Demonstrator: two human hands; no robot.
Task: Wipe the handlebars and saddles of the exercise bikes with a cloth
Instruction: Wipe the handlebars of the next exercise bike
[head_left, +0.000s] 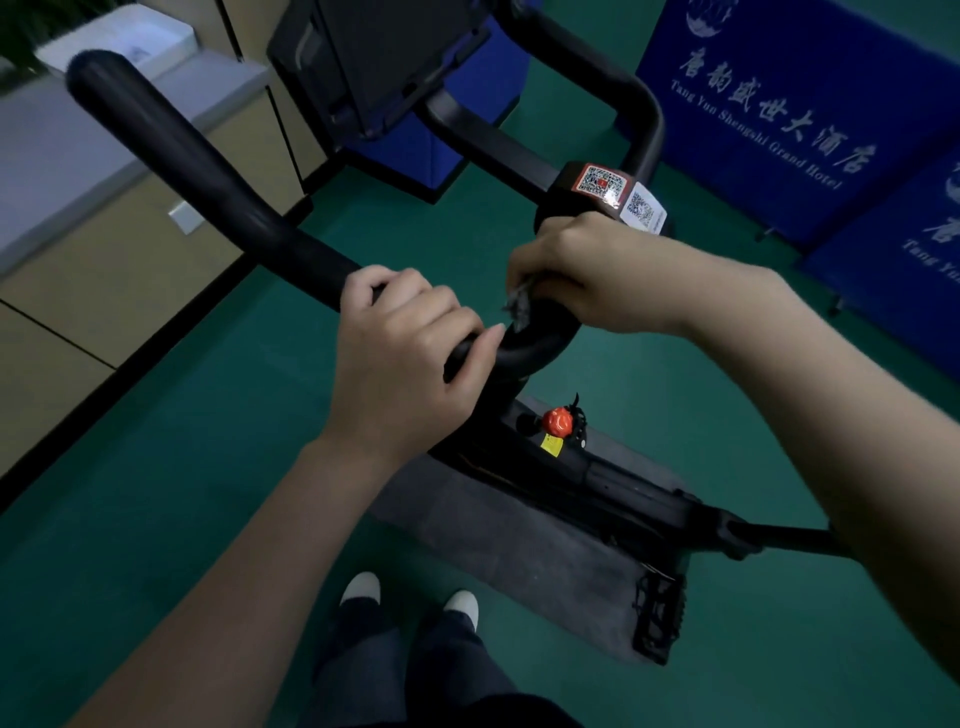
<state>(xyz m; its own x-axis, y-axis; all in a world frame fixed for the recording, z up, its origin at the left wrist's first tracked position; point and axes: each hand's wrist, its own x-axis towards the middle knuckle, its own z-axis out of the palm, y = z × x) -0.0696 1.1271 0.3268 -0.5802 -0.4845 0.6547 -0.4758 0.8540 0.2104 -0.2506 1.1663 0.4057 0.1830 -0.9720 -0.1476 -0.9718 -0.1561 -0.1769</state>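
**Wiping the bar's middle bend**

The left hand wraps the handlebar, fingers curled over the top and thumb tip pressed to the tube, holding it steady. Just beside that thumb tip, the right hand is closed over the bend of the bar with the cloth bunched under its fingers. Only a grey scrap of it shows, poking out below the knuckles. Just beyond the right knuckles sit the stickers on the centre block. No saddle is in view.

The step in hand looks like rubbing the bend. To do it well, wrap the cloth fully round the tube so the underside is reached, and twist the wrist while sliding. Let the left hand brace against the push. The long arm of the bar running away past the left fingers probably needs the same pass, and so does the patch under that hand. Go lightly near the stickers so their edges do not lift.
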